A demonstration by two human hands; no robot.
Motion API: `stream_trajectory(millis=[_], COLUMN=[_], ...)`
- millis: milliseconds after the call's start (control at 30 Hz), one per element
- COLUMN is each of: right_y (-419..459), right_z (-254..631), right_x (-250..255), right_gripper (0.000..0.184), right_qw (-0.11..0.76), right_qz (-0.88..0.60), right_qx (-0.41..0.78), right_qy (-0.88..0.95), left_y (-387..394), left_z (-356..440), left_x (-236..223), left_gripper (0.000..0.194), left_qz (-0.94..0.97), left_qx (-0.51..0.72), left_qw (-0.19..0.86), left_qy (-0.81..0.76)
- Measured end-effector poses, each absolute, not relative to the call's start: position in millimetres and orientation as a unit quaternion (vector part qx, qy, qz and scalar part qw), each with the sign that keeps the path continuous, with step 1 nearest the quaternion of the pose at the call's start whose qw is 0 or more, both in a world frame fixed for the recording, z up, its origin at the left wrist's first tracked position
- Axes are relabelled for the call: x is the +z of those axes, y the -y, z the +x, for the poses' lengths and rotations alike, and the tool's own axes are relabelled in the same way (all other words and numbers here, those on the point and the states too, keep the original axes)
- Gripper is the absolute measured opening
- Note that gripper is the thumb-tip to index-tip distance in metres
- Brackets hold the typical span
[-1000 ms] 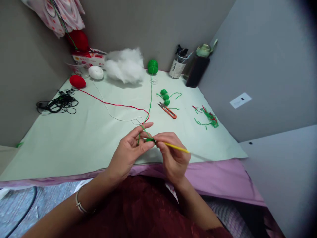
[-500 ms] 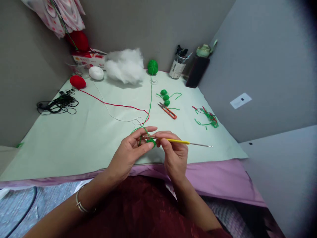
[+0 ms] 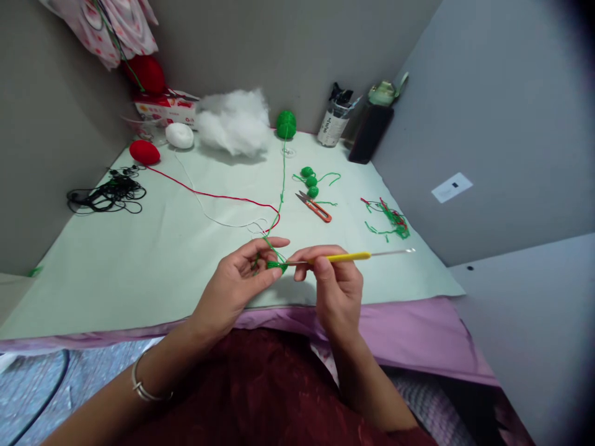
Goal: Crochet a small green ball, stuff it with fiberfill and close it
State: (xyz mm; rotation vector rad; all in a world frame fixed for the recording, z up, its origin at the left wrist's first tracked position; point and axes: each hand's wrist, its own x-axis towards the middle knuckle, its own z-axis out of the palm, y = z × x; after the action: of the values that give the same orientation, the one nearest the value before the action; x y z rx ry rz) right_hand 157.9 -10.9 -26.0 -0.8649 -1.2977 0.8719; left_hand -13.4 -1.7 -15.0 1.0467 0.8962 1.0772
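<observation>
My left hand (image 3: 242,272) pinches a small green crochet piece (image 3: 277,266) between thumb and fingers, its index finger stretched out with green yarn (image 3: 282,201) running past it. That yarn leads back to a green yarn ball (image 3: 286,125) at the rear of the table. Closed around the yellow grip of a crochet hook (image 3: 348,256), my right hand (image 3: 337,282) holds it nearly level. The hook's left tip meets the right edge of the green piece; its other metal end points right. Part of the piece is hidden by my left fingers.
Orange thread snips (image 3: 317,209) lie beyond my hands, beside small green crocheted balls (image 3: 312,181). Yarn scraps (image 3: 395,223) are at right, tangled black cord (image 3: 116,192) at left. White stuffing (image 3: 235,122), red yarn (image 3: 144,152) and a pen holder (image 3: 333,124) stand behind.
My right hand and the crochet hook have moved right, drawing the hook's tip toward the green piece's edge. My left hand has shifted slightly left with the piece.
</observation>
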Motion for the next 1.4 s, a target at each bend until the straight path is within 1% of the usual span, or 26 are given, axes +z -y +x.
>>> stream_trajectory(millis=[133,200,267,333,367,433,500,567,600,700,767,833,933,967,1000,1033,1100,1200,1300,1400], right_y=[18.8,21.5,23.1,23.4,22.9,20.6,16.8,12.4,10.5,7.6,8.8,11.9,16.6,17.4,17.6,17.3,15.0,10.3,7.2,5.4], right_z=[157.6,156.9,156.4,156.2,156.1,155.7,154.9,153.5,152.6,150.0,148.8,148.7,150.8,151.8,152.8,153.6,154.2,152.5,150.3,150.2], right_x=[-23.5,-25.7,-29.9,-33.8,-34.8,-34.3,-31.4,-28.2,-27.2,-26.8,-29.0,-32.7,-38.4,-39.3,-39.4,-38.7,-35.6,-31.4,-32.2,-34.1], right_gripper=[0.021,0.026,0.033,0.036,0.035,0.027,0.02,0.017,0.017,0.015,0.015,0.02,0.031,0.033,0.034,0.032,0.025,0.017,0.015,0.014], right_qw=[0.576,0.535,0.496,0.499,0.521,0.588,0.643,0.661,0.659,0.642,0.633,0.615,0.566,0.56,0.567,0.586,0.637,0.664,0.651,0.646], right_qz=[-0.372,-0.368,-0.378,-0.386,-0.386,-0.394,-0.396,-0.387,-0.38,-0.386,-0.399,-0.402,-0.386,-0.383,-0.383,-0.388,-0.4,-0.393,-0.384,-0.388], right_qx=[0.185,0.074,-0.008,-0.031,-0.011,0.078,0.199,0.297,0.324,0.325,0.285,0.209,0.06,0.035,0.035,0.059,0.155,0.31,0.361,0.392], right_qy=[0.704,0.757,0.782,0.775,0.761,0.702,0.624,0.571,0.563,0.577,0.599,0.645,0.726,0.734,0.728,0.709,0.64,0.555,0.547,0.528], left_y=[4.0,5.3,5.3,3.3,1.7,-1.9,-4.0,-3.4,-2.3,2.0,3.8,4.1,2.2,1.1,-0.2,-1.5,-3.4,-3.1,0.2,2.0], left_z=[-10.6,-8.1,-6.5,-6.9,-7.9,-10.3,-11.6,-10.7,-9.5,-4.8,-2.0,-0.2,-0.4,-1.3,-2.5,-4.0,-6.7,-7.6,-5.7,-5.9], left_x=[-14.6,-14.4,-14.0,-13.3,-12.9,-11.9,-10.7,-9.5,-9.0,-9.4,-10.6,-11.5,-10.6,-9.9,-9.3,-8.7,-8.1,-8.7,-10.8,-13.4], left_gripper=[0.032,0.038,0.045,0.047,0.045,0.039,0.038,0.042,0.044,0.042,0.042,0.046,0.044,0.041,0.038,0.036,0.033,0.033,0.036,0.035], left_qz=[0.479,0.461,0.414,0.349,0.316,0.273,0.266,0.286,0.3,0.347,0.362,0.351,0.292,0.27,0.251,0.238,0.234,0.282,0.349,0.396], left_qx=[0.496,0.509,0.501,0.462,0.443,0.429,0.452,0.468,0.47,0.475,0.486,0.505,0.487,0.467,0.446,0.433,0.435,0.468,0.481,0.471], left_qw=[0.58,0.584,0.643,0.73,0.765,0.799,0.791,0.772,0.763,0.732,0.709,0.698,0.744,0.77,0.792,0.808,0.813,0.772,0.722,0.703], left_qy=[-0.434,-0.432,-0.405,-0.364,-0.345,-0.321,-0.315,-0.322,-0.326,-0.344,-0.36,-0.368,-0.352,-0.342,-0.332,-0.321,-0.308,-0.325,-0.354,-0.357])
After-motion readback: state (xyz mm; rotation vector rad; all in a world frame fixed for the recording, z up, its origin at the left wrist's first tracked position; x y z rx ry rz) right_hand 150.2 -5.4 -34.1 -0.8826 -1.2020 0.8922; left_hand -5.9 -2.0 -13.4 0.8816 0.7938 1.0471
